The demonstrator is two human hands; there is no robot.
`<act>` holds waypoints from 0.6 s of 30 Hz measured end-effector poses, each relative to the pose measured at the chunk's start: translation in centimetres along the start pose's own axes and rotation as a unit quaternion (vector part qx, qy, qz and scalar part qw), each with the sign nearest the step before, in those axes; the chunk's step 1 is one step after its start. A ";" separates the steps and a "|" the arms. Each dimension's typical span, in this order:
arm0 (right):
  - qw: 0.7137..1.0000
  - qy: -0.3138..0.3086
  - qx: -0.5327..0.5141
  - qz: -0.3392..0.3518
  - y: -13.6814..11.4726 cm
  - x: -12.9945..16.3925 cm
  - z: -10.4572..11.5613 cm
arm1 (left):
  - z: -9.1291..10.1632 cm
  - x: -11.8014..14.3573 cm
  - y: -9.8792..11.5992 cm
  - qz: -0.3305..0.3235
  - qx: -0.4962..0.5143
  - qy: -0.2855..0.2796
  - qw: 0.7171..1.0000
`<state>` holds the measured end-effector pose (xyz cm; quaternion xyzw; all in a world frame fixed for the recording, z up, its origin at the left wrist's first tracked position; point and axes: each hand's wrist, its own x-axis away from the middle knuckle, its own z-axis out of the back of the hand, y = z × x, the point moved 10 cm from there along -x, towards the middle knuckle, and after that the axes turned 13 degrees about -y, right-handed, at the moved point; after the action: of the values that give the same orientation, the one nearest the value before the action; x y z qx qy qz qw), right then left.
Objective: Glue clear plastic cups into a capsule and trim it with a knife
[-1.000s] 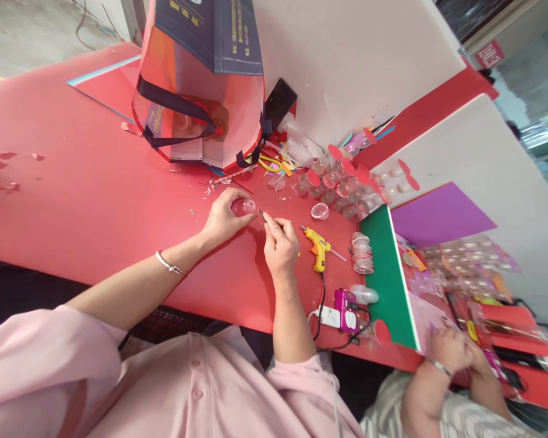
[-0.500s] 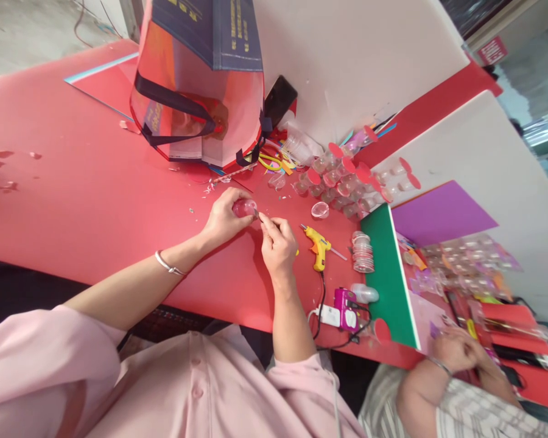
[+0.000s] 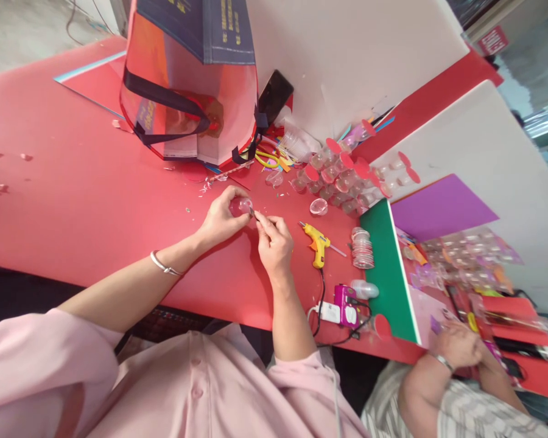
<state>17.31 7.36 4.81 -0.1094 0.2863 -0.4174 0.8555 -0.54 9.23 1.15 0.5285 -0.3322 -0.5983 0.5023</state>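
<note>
Fingers of right hand (image 3: 274, 240) moved tool tip onto clear cup (image 3: 240, 206).

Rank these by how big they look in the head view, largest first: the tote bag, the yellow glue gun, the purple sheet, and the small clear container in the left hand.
1. tote bag
2. purple sheet
3. yellow glue gun
4. small clear container, pinched in the left hand and partly hidden by its fingers.

This is apparent size only; the bag also stands taller.
</note>
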 end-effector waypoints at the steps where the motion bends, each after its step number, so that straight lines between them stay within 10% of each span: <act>1: 1.000 -0.002 -0.005 -0.002 0.0 0.0 0.0 | 0.1 0.0 -0.1 0.001 -0.001 0.002 1.000; 18: 0.999 0.014 0.036 0.003 -0.5 0.2 0.6 | 0.3 -0.2 2.3 -0.076 -0.034 -0.037 0.996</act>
<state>17.42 6.85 5.38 -0.0716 0.2828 -0.4264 0.8562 -0.30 8.73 3.44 0.5125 -0.2885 -0.6649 0.4604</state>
